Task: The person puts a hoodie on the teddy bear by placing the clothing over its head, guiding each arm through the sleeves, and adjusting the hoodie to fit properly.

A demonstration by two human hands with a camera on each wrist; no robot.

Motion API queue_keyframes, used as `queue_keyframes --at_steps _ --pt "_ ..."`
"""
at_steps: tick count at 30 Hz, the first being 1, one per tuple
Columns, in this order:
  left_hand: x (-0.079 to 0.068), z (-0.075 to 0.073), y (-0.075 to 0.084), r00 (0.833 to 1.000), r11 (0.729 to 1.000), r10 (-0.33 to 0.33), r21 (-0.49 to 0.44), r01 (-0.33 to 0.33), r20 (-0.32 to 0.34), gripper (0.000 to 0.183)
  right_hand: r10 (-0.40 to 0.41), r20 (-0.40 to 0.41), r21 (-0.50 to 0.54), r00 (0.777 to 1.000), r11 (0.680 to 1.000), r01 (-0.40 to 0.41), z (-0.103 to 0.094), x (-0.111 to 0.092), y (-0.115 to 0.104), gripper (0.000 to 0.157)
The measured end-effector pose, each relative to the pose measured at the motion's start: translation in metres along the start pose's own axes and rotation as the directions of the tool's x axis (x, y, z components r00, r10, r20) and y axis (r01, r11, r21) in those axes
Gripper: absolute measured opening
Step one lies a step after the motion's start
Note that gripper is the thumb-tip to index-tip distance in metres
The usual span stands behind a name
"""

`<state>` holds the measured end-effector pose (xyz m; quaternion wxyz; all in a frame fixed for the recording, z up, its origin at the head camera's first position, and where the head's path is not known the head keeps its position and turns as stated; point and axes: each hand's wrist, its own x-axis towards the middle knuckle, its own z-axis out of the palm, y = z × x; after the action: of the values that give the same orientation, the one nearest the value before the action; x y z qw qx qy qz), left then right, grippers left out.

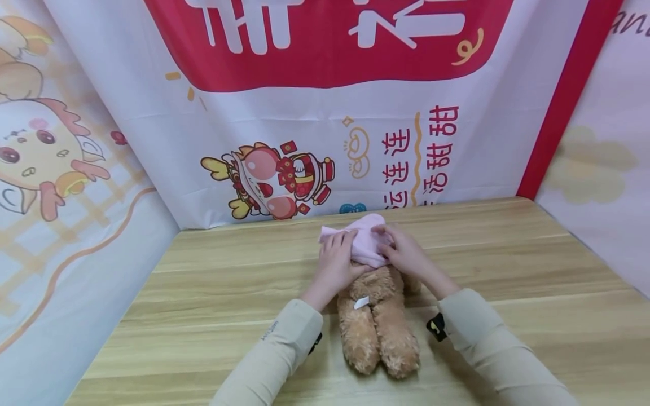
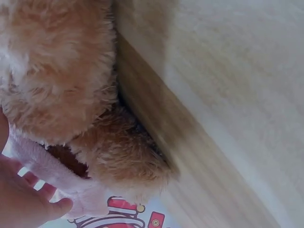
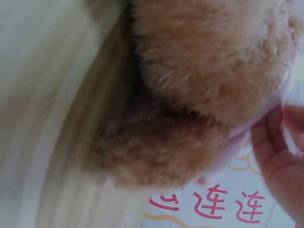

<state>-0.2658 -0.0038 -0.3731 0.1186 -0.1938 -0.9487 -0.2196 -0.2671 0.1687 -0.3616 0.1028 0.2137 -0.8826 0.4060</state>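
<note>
A brown plush toy (image 1: 398,338) lies on the table with its two legs towards me. Pink cloth (image 1: 367,239) covers its upper end, so the head is hidden. My left hand (image 1: 335,265) holds the cloth's left side, thumb along the lower edge. On the opposite side, my right hand (image 1: 408,256) pinches the cloth between thumb and fingers. The left wrist view shows a furry limb (image 2: 128,161) beside the pink fabric (image 2: 33,154), with left fingertips against it. Another furry limb (image 3: 166,152) sticks out near the right hand in the right wrist view.
A small white tag (image 1: 361,303) shows on the toy's left leg. The wood-grain table (image 1: 213,304) meets a printed white banner (image 1: 299,107) at its far edge. Printed sheets stand along the left and right sides.
</note>
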Motion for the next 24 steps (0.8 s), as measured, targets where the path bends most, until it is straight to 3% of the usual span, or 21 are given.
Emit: queue_keyframes --at_steps 5,11,13,20,24 --pt "0.002 0.000 0.001 0.998 1.000 -0.013 -0.017 0.014 0.053 0.084 0.116 -0.028 -0.172 0.993 0.978 -0.119 0.002 0.009 0.000 0.056" --pt "0.004 -0.002 -0.001 0.996 0.999 0.000 -0.053 0.005 0.091 0.084 0.210 -0.041 -0.237 0.977 0.948 -0.214 0.005 0.014 -0.002 0.050" --pt "0.005 -0.006 -0.004 0.994 0.999 0.011 -0.041 -0.006 0.106 0.081 0.200 -0.040 -0.250 0.979 0.946 -0.204 0.007 0.015 -0.003 0.043" --pt "0.024 -0.029 -0.016 0.983 0.992 0.116 0.035 -0.122 0.140 0.030 0.150 -0.025 -0.281 0.988 0.948 -0.151 0.013 0.015 -0.005 0.024" --pt "0.036 -0.030 -0.023 0.965 0.985 0.168 0.000 -0.171 0.201 0.028 0.059 -0.030 -0.262 0.998 0.963 -0.065 0.014 0.014 0.000 0.022"
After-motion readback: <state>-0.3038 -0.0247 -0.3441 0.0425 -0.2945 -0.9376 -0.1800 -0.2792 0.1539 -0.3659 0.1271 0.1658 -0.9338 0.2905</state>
